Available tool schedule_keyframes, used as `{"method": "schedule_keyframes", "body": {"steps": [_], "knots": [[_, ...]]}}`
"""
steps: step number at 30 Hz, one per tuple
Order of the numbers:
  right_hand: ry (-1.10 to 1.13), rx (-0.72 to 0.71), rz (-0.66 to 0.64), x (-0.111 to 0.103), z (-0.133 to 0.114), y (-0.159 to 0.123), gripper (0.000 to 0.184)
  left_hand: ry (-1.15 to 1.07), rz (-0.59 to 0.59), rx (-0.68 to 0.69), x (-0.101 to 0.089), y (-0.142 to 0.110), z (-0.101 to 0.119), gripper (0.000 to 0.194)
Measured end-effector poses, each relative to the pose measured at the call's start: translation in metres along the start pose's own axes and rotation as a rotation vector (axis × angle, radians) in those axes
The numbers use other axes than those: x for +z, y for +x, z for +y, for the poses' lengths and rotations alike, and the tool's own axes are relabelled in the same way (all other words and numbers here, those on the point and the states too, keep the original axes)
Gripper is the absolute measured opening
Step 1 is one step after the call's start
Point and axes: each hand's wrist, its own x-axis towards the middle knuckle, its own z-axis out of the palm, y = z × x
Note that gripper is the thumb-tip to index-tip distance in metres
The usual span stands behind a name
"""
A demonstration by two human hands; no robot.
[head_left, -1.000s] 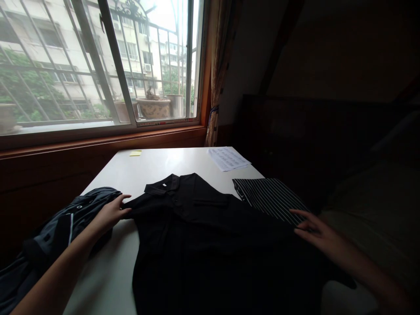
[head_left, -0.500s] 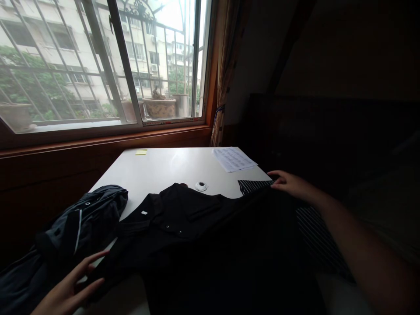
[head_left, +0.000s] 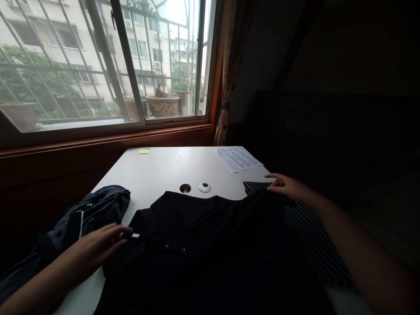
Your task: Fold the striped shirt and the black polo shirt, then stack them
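Observation:
A black collared shirt (head_left: 203, 245) with two small shiny snaps lies spread over the near part of the white table (head_left: 164, 168). My left hand (head_left: 106, 240) is at its collar, beside a small white label (head_left: 135, 235). The fingers are bent together around the dark collar cloth, slightly blurred. At the right, my right hand (head_left: 285, 186) pinches an edge of the shirt between thumb and fingers, holding it slightly raised. Under that side shows a black and white striped cloth (head_left: 315, 236). Most folds of the shirt are lost in shadow.
A dark grey garment (head_left: 105, 203) is heaped at the table's left edge. Farther back are a round hole (head_left: 185, 188), a white round cap (head_left: 204, 187), printed sheets (head_left: 239, 159) and a yellow note (head_left: 143, 151). A barred window (head_left: 108, 65) stands behind.
My left hand has moved up and right from the shirt's left side to its collar. The collar has shifted nearer, uncovering the table hole. My right hand keeps its pinch.

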Motion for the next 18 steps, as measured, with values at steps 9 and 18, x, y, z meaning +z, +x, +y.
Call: {"method": "schedule_keyframes", "body": {"steps": [9, 18], "knots": [[0.1, 0.095, -0.091, -0.008, 0.0, -0.049, 0.081, 0.207, -0.112, 0.19, 0.061, 0.211, 0.018, 0.051], [0.1, 0.025, -0.024, -0.018, 0.031, -0.046, 0.064, 0.186, -0.145, 0.089, 0.062, 0.249, 0.021, 0.026]]}}
